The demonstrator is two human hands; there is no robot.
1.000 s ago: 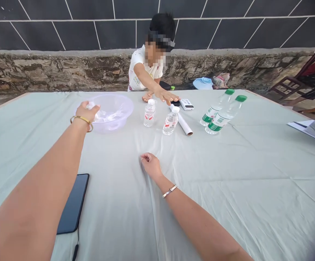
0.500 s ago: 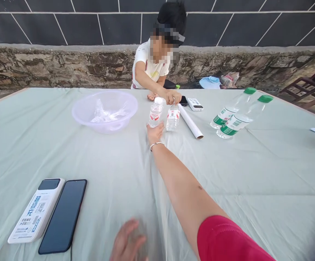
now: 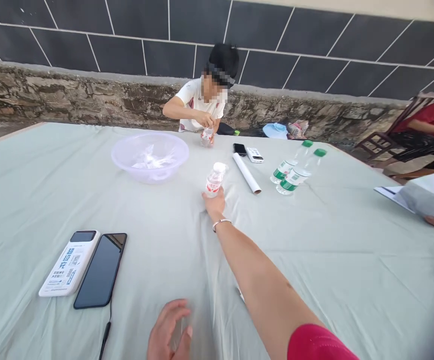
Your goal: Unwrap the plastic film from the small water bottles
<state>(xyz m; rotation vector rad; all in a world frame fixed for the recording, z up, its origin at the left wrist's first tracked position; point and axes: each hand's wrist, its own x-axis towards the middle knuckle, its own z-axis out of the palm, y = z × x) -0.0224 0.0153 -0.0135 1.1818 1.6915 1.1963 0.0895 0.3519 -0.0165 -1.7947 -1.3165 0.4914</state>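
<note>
My right hand [image 3: 214, 201], with a bracelet at the wrist, is wrapped round the lower part of a small clear bottle [image 3: 214, 186] with a white cap and a red-and-white label. The bottle stands upright near the middle of the table. My left hand [image 3: 170, 327] hovers at the near edge, fingers curved and apart, with nothing in it. Across the table a person [image 3: 202, 102] holds a similar small bottle [image 3: 206, 136], one hand at its top and the other beside it.
A translucent purple basin [image 3: 117, 160] holds crumpled clear plastic. A white roll [image 3: 247, 174] lies right of my bottle, near a small power bank [image 3: 255, 155]. Two green-capped bottles [image 3: 294, 180] stand further right. At the near left lie a white power bank [image 3: 65, 267] and a phone [image 3: 100, 272].
The person opposite has drawn the other small bottle away from mine, back to their side. My right hand stays on its bottle. The view has shifted, bringing a seated person in at the right.
</note>
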